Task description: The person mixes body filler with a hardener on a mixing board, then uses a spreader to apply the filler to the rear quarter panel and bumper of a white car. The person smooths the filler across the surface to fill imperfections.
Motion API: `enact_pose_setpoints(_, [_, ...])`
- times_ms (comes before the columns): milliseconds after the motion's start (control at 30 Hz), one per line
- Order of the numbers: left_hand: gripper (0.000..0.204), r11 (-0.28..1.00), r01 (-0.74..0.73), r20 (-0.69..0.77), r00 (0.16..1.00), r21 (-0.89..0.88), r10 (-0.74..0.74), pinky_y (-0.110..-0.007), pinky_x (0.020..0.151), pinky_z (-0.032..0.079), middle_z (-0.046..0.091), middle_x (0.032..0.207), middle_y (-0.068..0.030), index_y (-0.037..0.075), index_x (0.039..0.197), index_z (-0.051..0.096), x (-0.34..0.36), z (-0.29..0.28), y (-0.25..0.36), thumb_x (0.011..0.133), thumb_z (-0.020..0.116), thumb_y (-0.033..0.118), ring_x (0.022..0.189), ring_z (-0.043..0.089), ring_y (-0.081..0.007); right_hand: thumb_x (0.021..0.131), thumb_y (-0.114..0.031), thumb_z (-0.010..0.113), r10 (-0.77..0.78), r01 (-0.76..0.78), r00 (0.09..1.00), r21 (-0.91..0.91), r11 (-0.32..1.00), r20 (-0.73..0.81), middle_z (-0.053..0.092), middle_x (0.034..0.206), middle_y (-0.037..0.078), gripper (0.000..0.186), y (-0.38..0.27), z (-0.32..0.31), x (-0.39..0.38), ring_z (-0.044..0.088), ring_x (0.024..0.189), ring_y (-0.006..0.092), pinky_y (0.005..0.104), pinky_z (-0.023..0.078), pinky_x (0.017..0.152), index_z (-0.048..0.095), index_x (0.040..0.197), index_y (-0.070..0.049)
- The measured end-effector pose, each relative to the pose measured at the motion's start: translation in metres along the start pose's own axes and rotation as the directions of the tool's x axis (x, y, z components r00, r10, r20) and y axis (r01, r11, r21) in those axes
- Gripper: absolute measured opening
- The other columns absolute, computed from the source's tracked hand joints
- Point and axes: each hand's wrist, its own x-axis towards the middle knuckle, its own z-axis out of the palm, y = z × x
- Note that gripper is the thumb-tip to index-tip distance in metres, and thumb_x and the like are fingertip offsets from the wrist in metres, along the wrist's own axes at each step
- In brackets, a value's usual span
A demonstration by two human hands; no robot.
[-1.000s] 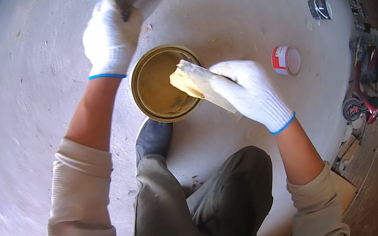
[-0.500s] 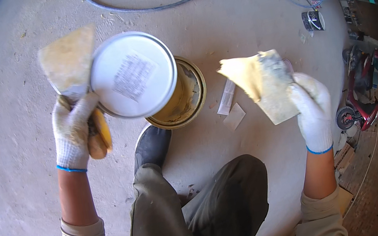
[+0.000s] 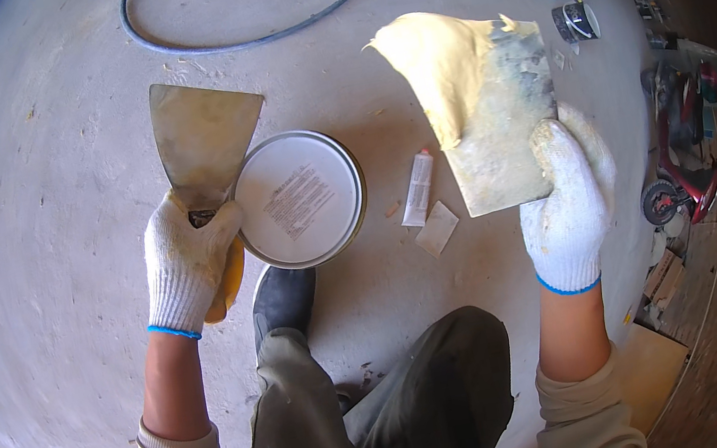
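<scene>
The left hand [image 3: 189, 263] is closed around the handle of a putty knife [image 3: 201, 146], blade up, its edge just beside the closed can [image 3: 300, 198]. The right hand [image 3: 566, 192] pinches the lower edge of a flat board [image 3: 493, 119] loaded with cream putty [image 3: 438, 66]. A small tube [image 3: 418, 189] lies on the bare concrete floor [image 3: 43, 232] between them, with a cable [image 3: 249, 37] well beyond.

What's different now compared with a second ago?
The lid now sits on the can, which was open a second ago. The right hand lifted its putty-loaded plate out and to the right. The left hand keeps its scraper. The tube on the floor stays put.
</scene>
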Motion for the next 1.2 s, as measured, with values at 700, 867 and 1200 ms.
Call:
enact_pose_setpoints(700, [0.051,0.969,-0.017,0.66,0.729,-0.247,0.181,-0.031,0.082,0.059,0.077,0.098,-0.008,-0.002,0.113,0.073,-0.031,-0.042,0.062,0.074,0.097,0.02,0.081,0.068,-0.0139,0.078,-0.016,0.078,-0.407,0.905,0.425,-0.382,0.187,0.809,0.075,0.111,0.009,0.035,-0.063,0.008,-0.029,0.072,0.094,0.0277,0.0437,0.057,0.081,0.077,0.113,-0.017])
enact_pose_setpoints(867, [0.047,0.961,-0.082,0.677,0.694,-0.265,0.246,-0.029,0.077,0.059,0.08,0.094,-0.0073,0.0,0.105,0.076,-0.04,-0.056,0.071,0.066,0.099,0.012,0.079,0.068,-0.0073,0.09,-0.023,0.076,-0.382,0.901,0.424,-0.342,0.265,0.821,0.068,0.125,-0.001,0.039,-0.052,-0.006,-0.033,0.062,0.109,0.0187,0.0363,0.055,0.09,0.073,0.128,-0.026])
enact_pose_setpoints(1200, [0.042,0.956,-0.28,0.592,0.757,-0.086,0.275,-0.034,0.084,0.061,0.079,0.098,-0.0128,0.002,0.113,0.076,-0.055,-0.057,0.083,0.078,0.092,0.018,0.084,0.077,-0.0224,0.086,-0.021,0.074,-0.34,0.888,0.452,-0.38,0.259,0.824,0.071,0.12,0.008,0.045,-0.03,-0.002,-0.024,0.069,0.096,0.0197,0.0348,0.056,0.079,0.072,0.13,-0.017])
